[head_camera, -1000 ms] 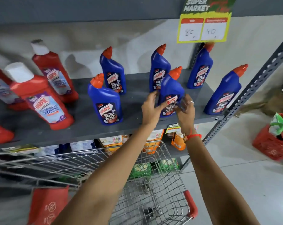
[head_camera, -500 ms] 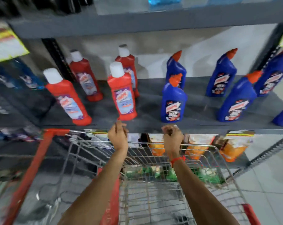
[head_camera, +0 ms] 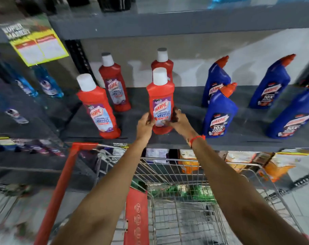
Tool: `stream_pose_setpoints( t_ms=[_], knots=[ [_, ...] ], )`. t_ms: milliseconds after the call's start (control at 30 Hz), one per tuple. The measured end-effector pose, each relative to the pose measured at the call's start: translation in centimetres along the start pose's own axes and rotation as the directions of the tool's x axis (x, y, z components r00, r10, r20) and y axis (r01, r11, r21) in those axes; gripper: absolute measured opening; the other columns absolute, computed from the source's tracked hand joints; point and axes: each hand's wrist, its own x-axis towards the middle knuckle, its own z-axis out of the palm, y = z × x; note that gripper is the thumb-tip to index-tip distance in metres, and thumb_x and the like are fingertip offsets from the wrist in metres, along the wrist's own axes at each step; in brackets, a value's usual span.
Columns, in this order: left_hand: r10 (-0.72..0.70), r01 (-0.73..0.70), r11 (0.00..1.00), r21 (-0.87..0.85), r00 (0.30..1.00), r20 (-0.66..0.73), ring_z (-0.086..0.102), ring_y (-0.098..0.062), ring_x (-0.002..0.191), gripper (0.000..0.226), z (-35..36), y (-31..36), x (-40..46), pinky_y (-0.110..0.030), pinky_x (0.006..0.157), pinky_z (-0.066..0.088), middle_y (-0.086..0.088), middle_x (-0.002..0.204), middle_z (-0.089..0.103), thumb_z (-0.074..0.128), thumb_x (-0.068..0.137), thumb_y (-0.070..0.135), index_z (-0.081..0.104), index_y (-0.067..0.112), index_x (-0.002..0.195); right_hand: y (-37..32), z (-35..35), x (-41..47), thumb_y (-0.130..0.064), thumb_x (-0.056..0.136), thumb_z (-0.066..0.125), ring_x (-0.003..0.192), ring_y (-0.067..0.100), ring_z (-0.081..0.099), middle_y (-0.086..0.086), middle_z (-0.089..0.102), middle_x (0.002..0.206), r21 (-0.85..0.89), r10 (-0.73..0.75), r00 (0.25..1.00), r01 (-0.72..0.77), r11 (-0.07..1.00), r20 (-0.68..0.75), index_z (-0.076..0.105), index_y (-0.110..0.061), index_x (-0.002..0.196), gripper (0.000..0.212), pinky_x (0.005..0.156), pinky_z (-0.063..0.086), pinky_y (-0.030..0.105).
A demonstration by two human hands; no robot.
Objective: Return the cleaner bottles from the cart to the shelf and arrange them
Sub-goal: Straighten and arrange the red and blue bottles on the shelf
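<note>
A red bathroom cleaner bottle point(head_camera: 161, 96) with a white cap stands upright near the front of the grey shelf point(head_camera: 185, 140). My left hand point(head_camera: 145, 125) grips its lower left side and my right hand point(head_camera: 180, 121) grips its lower right side. Another red bottle point(head_camera: 99, 106) stands to the left. Two more red bottles point(head_camera: 114, 82) stand behind, one partly hidden by the held bottle. Several blue toilet cleaner bottles point(head_camera: 219, 112) with orange caps stand to the right. The wire cart point(head_camera: 176, 174) sits below my arms.
The cart has a red handle bar point(head_camera: 61, 188) and a red seat flap point(head_camera: 137, 213). A yellow price sign point(head_camera: 37, 46) hangs at upper left above light blue bottles point(head_camera: 48, 84). Orange packs point(head_camera: 274, 167) lie on the lower shelf. An upper shelf point(head_camera: 185, 23) runs overhead.
My view has swung left from the blue bottles to the red ones. Both hands left the blue bottle, dropped to the shelf edge, then closed on the front red bottle.
</note>
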Motion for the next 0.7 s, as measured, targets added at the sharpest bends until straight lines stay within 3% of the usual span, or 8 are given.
stream_pose_setpoints(
  t_ms=[67, 133, 200, 300, 500, 600, 700],
  knots=[
    [-0.044, 0.046, 0.998, -0.045, 0.998, 0.047, 0.059, 0.011, 0.063, 0.033, -0.1, 0.2, 0.1, -0.028, 0.076, 0.048, -0.013, 0.106, 0.059, 0.052, 0.085, -0.001, 0.051, -0.003, 0.117, 0.3, 0.4, -0.6, -0.012, 0.069, 0.079, 0.104, 0.025, 0.064, 0.016, 0.067, 0.117, -0.032, -0.010, 0.997, 0.008, 0.999, -0.074, 0.055, -0.007, 0.117, 0.054, 0.092, 0.053, 0.032],
    [-0.077, 0.084, 0.994, -0.071, 0.993, 0.089, 0.058, 0.016, 0.059, 0.034, -0.2, 0.7, -0.1, -0.011, 0.062, 0.049, -0.004, 0.104, 0.055, 0.048, 0.087, 0.000, 0.048, -0.001, 0.121, 0.6, 0.7, -1.1, -0.016, 0.070, 0.078, 0.098, 0.017, 0.064, 0.010, 0.068, 0.114, -0.008, -0.017, 0.994, 0.017, 1.000, -0.112, 0.057, -0.009, 0.116, 0.051, 0.077, 0.052, 0.010],
    [-0.097, 0.107, 0.991, -0.079, 0.989, 0.113, 0.058, 0.018, 0.058, 0.035, -0.3, 0.8, -0.4, -0.003, 0.054, 0.047, -0.001, 0.100, 0.057, 0.047, 0.089, 0.000, 0.046, 0.000, 0.123, 0.4, 0.8, -1.7, -0.016, 0.072, 0.077, 0.095, 0.013, 0.061, 0.005, 0.067, 0.110, 0.004, -0.037, 0.992, 0.037, 0.999, -0.120, 0.056, -0.009, 0.116, 0.049, 0.067, 0.048, 0.000],
    [-0.089, 0.099, 0.992, -0.082, 0.989, 0.121, 0.058, 0.017, 0.058, 0.035, -0.6, 0.8, -1.0, -0.004, 0.053, 0.046, 0.011, 0.083, 0.066, 0.048, 0.088, 0.003, 0.047, 0.000, 0.123, 0.4, 0.8, -2.2, -0.018, 0.072, 0.077, 0.098, 0.016, 0.062, 0.009, 0.067, 0.114, -0.016, -0.057, 0.992, 0.056, 0.998, -0.110, 0.055, -0.008, 0.118, 0.052, 0.078, 0.050, 0.014],
    [-0.061, 0.073, 0.993, -0.094, 0.990, 0.130, 0.060, 0.016, 0.061, 0.033, -0.8, 1.0, -2.1, -0.005, 0.055, 0.049, -0.005, 0.102, 0.058, 0.049, 0.088, 0.003, 0.048, -0.001, 0.121, 0.5, 0.7, -3.2, -0.017, 0.074, 0.075, 0.102, 0.018, 0.061, 0.012, 0.066, 0.119, -0.032, -0.069, 0.993, 0.066, 0.997, -0.092, 0.053, -0.007, 0.122, 0.053, 0.085, 0.050, 0.021],
    [-0.057, 0.068, 0.994, -0.087, 0.992, 0.116, 0.060, 0.015, 0.061, 0.033, -0.8, 1.0, -2.3, -0.007, 0.057, 0.049, -0.008, 0.106, 0.056, 0.050, 0.088, 0.003, 0.050, 0.001, 0.120, 0.2, 0.8, -3.5, -0.015, 0.076, 0.074, 0.099, 0.015, 0.059, 0.011, 0.065, 0.120, -0.049, -0.074, 0.994, 0.070, 0.996, -0.085, 0.052, -0.008, 0.122, 0.052, 0.081, 0.049, 0.015],
    [-0.048, 0.055, 0.996, -0.067, 0.994, 0.102, 0.062, -0.001, 0.078, 0.032, -0.8, 1.3, -2.6, -0.010, 0.062, 0.050, -0.008, 0.106, 0.057, 0.051, 0.087, 0.002, 0.050, 0.001, 0.120, 0.0, 0.9, -3.8, -0.015, 0.076, 0.074, 0.098, 0.015, 0.058, 0.011, 0.064, 0.120, -0.070, -0.059, 0.993, 0.053, 0.996, -0.099, 0.049, -0.008, 0.123, 0.053, 0.085, 0.052, 0.025]
  ],
)
